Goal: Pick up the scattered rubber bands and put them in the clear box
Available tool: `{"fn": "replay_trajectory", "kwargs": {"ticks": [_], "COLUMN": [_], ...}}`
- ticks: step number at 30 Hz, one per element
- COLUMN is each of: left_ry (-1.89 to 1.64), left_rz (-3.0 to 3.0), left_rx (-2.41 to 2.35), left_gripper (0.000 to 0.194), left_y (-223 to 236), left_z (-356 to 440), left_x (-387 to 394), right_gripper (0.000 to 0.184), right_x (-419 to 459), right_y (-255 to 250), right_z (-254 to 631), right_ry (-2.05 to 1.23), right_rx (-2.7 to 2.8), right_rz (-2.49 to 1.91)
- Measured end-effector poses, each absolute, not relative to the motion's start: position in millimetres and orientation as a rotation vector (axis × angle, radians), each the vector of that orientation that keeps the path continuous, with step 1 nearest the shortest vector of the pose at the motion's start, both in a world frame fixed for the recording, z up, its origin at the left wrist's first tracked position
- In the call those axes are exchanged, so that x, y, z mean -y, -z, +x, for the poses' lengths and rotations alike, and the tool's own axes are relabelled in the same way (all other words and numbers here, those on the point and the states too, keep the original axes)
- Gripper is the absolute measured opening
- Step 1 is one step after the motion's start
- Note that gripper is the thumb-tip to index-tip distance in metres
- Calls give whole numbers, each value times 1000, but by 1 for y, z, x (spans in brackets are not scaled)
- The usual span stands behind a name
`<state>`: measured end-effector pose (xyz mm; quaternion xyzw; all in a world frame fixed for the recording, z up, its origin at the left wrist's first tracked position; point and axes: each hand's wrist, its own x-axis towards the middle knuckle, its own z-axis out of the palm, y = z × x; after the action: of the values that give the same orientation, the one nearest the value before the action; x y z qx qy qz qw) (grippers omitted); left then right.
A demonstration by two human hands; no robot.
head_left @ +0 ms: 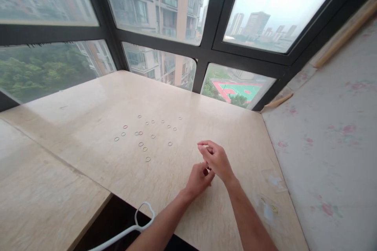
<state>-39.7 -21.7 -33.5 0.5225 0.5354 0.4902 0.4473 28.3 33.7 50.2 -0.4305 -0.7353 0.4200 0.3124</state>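
Observation:
Low over the beige stone-patterned sill, my left hand (198,180) is curled closed with its fingers under my right hand. My right hand (217,159) is bent above it, thumb and index fingertip close together in a pinch pointing left. Anything held in either is too small or hidden to make out. Left of my hands, several thin rings, like small rubber bands, lie scattered flat on the sill. A greenish ring (148,159) lies nearest the front, a dark ring (170,144) is closest to my hands, and a red ring (125,127) sits farther left.
Two clear plastic bags (267,211) lie by the right wall, the nearer with yellowish bands and a white label. A white looped stand (144,225) rises at the front edge beside my left forearm. Dark-framed windows (206,53) close off the back; a floral-papered wall (330,137) stands right.

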Motion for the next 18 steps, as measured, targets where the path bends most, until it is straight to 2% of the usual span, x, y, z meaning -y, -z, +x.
{"fn": "replay_trajectory", "kwargs": {"ticks": [2, 8, 18], "left_ry": [-1205, -1221, -1144], "left_rz": [1286, 1364, 1453], "left_rx": [-1324, -1320, -1518], "left_gripper": [15, 14, 13], "left_y": [32, 29, 32], "left_z": [-40, -42, -39], "left_x": [21, 20, 22], "right_gripper": [30, 14, 17], "right_x": [-64, -130, -154], "right_y": [-47, -18, -3], "right_z": [-7, -88, -123], "right_ry": [-985, -814, -512], "right_rx": [2215, 2487, 2801], "right_rz": [-1178, -1303, -1473]}}
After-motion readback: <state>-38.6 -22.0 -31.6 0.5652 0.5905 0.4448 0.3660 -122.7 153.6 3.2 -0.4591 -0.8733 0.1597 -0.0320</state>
